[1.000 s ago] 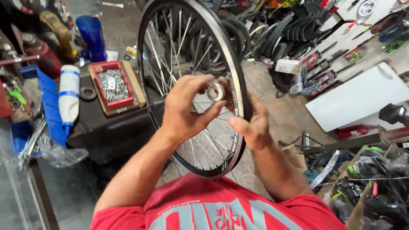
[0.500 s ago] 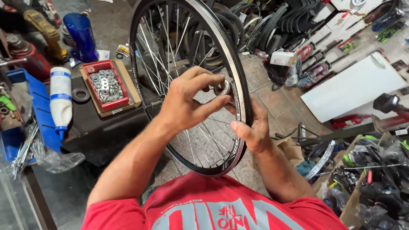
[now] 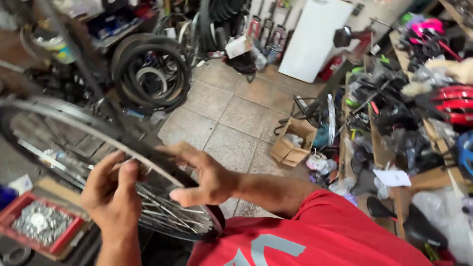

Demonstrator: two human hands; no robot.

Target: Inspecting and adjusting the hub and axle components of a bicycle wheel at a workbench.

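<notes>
Bicycle wheel (image 3: 98, 143), bare metal rim with thin spokes, held tilted across the lower left of the head view, its rim blurred. Left hand (image 3: 116, 194) raised at the near side of the wheel, fingers (image 3: 129, 170) pinched together at the hub region among the spokes; what lies between the fingertips too blurred to tell. Right hand (image 3: 204, 177) on the far side of the wheel, palm cupped and fingers spread, thumb side against the rim, pressing on it rather than closed around it. Red tray (image 3: 39, 226) of small grey metal parts just below and left of the wheel, resting on a dark surface (image 3: 88, 246). Stack of black tyres (image 3: 152, 74) beyond the wheel, up and to its right, leaning near cluttered shelving. Tiled floor (image 3: 236, 113) to the right of the wheel, bearing an open cardboard box (image 3: 293, 143) well apart from it. White panel (image 3: 315, 37) leaning upright far beyond the wheel, past the box. Red and black helmets (image 3: 453, 106) and dark bags heaped on a shelf at the far right, well apart from the wheel. Red shirt (image 3: 325, 236) of the person below and right of the wheel, filling the lower edge.
</notes>
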